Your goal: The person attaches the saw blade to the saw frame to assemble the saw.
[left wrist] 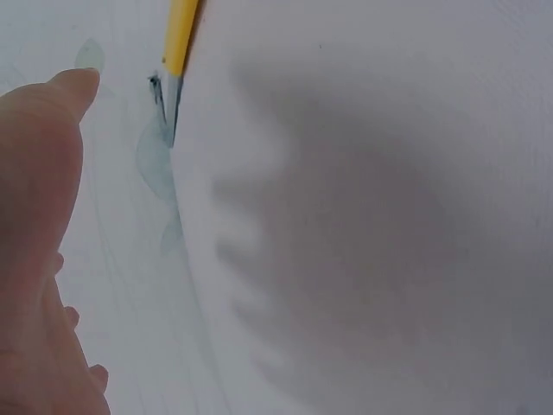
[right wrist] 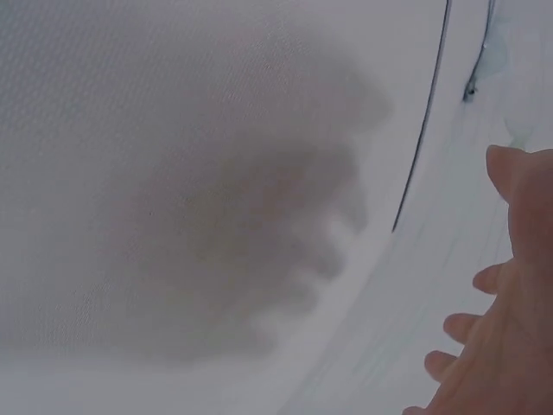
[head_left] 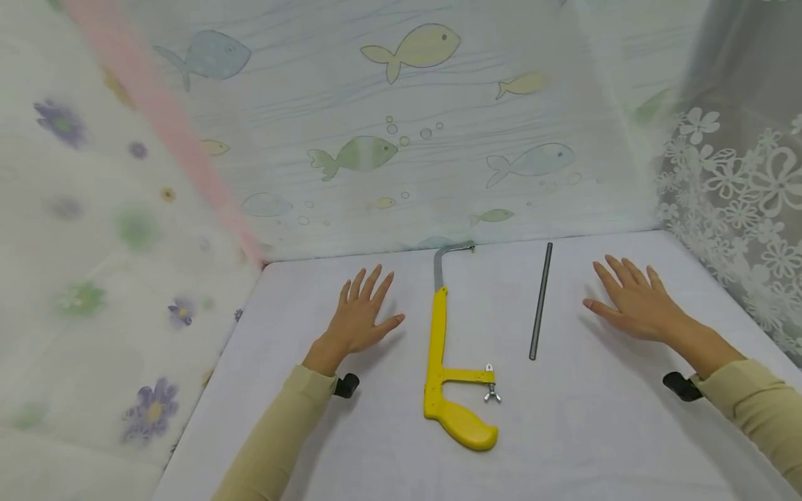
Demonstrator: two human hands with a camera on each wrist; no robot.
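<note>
A hacksaw frame (head_left: 436, 348) with a yellow handle, a grey metal front arm and a silver wing nut lies on the white table; no blade spans it. To its right lies a narrow dark grey hacksaw blade (head_left: 541, 303). My left hand (head_left: 360, 323) hovers palm down left of the frame, fingers spread, holding nothing. Right of the blade, my right hand (head_left: 639, 306) is likewise held above the table with fingers extended. Part of the frame (left wrist: 180, 35) shows beyond the left thumb in the left wrist view. The right wrist view catches the blade (right wrist: 423, 121) edge-on.
The white-covered table (head_left: 388, 452) meets a fish-print curtain (head_left: 438, 188) at the back. A flower-print sheet (head_left: 113, 278) hangs on the left, and sheer lace (head_left: 739, 153) on the right. Both hands cast shadows on the cloth.
</note>
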